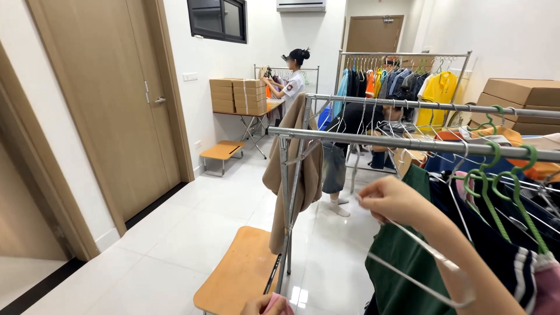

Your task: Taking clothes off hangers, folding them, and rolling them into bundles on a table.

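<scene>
White wire hanger [417,265] sits pinched in the right hand [389,200] beside the green shirt [402,274] under the rail [408,143], while the left hand [263,305] grips pink cloth [279,303] low down; hanging appears in progress, likely needing cloth raised to hanger.

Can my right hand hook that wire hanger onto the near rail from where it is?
Probably yes. The right hand holds the wire hanger just below the near rail, and the stretch above it looks bare; the green hangers crowd it only further right.
</scene>
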